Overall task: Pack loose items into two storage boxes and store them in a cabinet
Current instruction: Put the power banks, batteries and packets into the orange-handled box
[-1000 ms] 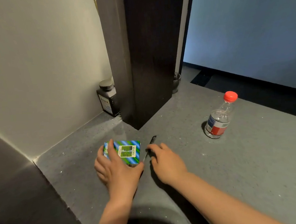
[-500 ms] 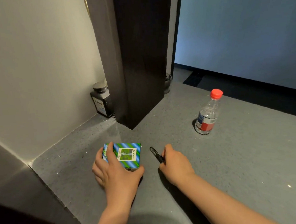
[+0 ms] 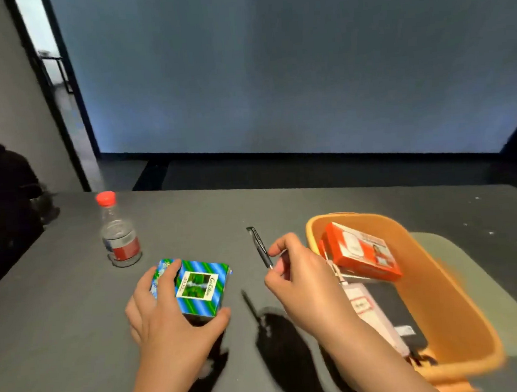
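Gripping the blue-and-green box [image 3: 201,287] with our left hand [image 3: 171,318], we have the fingers wrapped over its far left side and the thumb pressed against its near right corner, so this grip is spread wide across the box top. Whether the box rests on the grey counter [image 3: 59,301] or is just clear of it, we cannot tell. Our right hand [image 3: 303,284] pinches a black pen [image 3: 261,247] between thumb and curled fingers; this grip is nearly closed, and the pen points up and away from it, above the counter. Just right of the right hand sits an orange storage box [image 3: 434,281], holding an orange carton [image 3: 362,251] and a pink tag [image 3: 362,303] over a dark flat item. Beyond the left hand stands a red-capped bottle [image 3: 117,233].
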Demonstrator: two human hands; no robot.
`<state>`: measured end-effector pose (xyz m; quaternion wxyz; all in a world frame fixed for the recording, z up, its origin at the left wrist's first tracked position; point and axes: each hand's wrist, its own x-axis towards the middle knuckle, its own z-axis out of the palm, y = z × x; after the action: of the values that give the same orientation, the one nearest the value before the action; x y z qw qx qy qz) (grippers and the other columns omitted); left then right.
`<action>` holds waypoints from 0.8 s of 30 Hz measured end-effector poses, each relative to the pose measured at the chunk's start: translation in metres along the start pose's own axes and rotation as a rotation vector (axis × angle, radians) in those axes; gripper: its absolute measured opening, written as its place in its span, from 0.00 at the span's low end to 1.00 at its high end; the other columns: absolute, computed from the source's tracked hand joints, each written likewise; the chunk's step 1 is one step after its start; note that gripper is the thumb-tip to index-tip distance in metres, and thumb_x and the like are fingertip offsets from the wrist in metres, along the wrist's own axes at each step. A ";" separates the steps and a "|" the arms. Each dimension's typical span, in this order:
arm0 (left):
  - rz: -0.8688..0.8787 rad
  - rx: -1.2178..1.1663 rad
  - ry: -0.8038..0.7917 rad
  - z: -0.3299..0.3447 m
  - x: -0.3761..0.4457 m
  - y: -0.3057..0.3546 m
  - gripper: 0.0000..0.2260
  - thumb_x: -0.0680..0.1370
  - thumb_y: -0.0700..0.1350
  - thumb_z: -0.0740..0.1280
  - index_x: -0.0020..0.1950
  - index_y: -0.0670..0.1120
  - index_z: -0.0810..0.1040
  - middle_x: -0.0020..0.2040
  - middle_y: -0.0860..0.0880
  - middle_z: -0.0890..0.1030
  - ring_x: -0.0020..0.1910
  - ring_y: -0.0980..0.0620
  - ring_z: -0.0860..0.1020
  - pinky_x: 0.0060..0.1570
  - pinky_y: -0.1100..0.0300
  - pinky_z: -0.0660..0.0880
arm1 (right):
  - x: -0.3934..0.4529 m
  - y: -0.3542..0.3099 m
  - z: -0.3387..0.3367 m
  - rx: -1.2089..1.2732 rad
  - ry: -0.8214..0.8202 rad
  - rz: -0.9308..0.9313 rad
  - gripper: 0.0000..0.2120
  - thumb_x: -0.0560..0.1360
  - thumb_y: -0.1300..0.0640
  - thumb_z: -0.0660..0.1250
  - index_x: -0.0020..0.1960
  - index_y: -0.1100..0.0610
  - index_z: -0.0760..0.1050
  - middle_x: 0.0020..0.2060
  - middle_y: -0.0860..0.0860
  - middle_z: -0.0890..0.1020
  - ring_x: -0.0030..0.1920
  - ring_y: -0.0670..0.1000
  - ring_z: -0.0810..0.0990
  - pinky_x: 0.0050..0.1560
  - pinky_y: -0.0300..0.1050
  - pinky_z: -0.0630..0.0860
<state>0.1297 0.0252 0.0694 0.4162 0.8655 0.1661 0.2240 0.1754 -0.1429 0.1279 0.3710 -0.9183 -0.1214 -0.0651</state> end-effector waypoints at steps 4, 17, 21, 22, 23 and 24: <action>0.126 -0.116 -0.176 0.043 -0.014 0.044 0.38 0.51 0.65 0.65 0.62 0.66 0.63 0.66 0.55 0.62 0.67 0.53 0.56 0.66 0.54 0.59 | -0.031 0.039 -0.053 -0.014 0.059 0.099 0.10 0.73 0.59 0.63 0.50 0.46 0.70 0.34 0.46 0.76 0.35 0.43 0.74 0.34 0.36 0.68; 0.192 -0.148 -0.268 0.118 -0.036 0.107 0.41 0.55 0.61 0.75 0.66 0.60 0.65 0.66 0.55 0.63 0.66 0.54 0.56 0.64 0.54 0.63 | -0.059 0.134 -0.120 -0.069 0.016 0.416 0.12 0.76 0.57 0.64 0.57 0.45 0.69 0.38 0.45 0.78 0.36 0.42 0.77 0.33 0.33 0.67; 0.203 -0.131 -0.217 0.115 -0.028 0.106 0.40 0.52 0.66 0.67 0.64 0.63 0.63 0.64 0.58 0.63 0.65 0.55 0.57 0.63 0.57 0.62 | -0.014 0.130 -0.115 -0.033 -0.029 0.369 0.12 0.76 0.56 0.65 0.57 0.46 0.70 0.41 0.44 0.79 0.34 0.42 0.75 0.28 0.33 0.65; 0.208 -0.126 -0.217 0.114 -0.029 0.105 0.40 0.52 0.66 0.66 0.63 0.64 0.63 0.63 0.59 0.62 0.65 0.56 0.57 0.63 0.58 0.62 | -0.001 0.128 -0.111 -0.011 -0.041 0.362 0.12 0.75 0.56 0.67 0.56 0.47 0.70 0.41 0.45 0.79 0.34 0.43 0.75 0.29 0.36 0.67; 0.213 -0.117 -0.219 0.113 -0.029 0.104 0.40 0.52 0.66 0.66 0.64 0.64 0.63 0.63 0.60 0.61 0.65 0.57 0.56 0.63 0.59 0.61 | 0.012 0.127 -0.106 0.011 -0.057 0.354 0.11 0.73 0.56 0.68 0.54 0.48 0.71 0.40 0.47 0.79 0.35 0.45 0.76 0.31 0.40 0.70; 0.214 -0.108 -0.219 0.112 -0.030 0.102 0.40 0.52 0.66 0.66 0.64 0.63 0.63 0.63 0.60 0.61 0.64 0.57 0.56 0.62 0.60 0.61 | 0.024 0.126 -0.099 0.026 -0.074 0.349 0.11 0.72 0.56 0.69 0.52 0.48 0.72 0.40 0.48 0.79 0.37 0.48 0.78 0.33 0.44 0.74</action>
<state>0.1735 -0.1223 0.0815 0.4514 0.8739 0.0143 0.1799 0.2296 -0.2951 0.1199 0.3837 -0.9224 0.0256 0.0360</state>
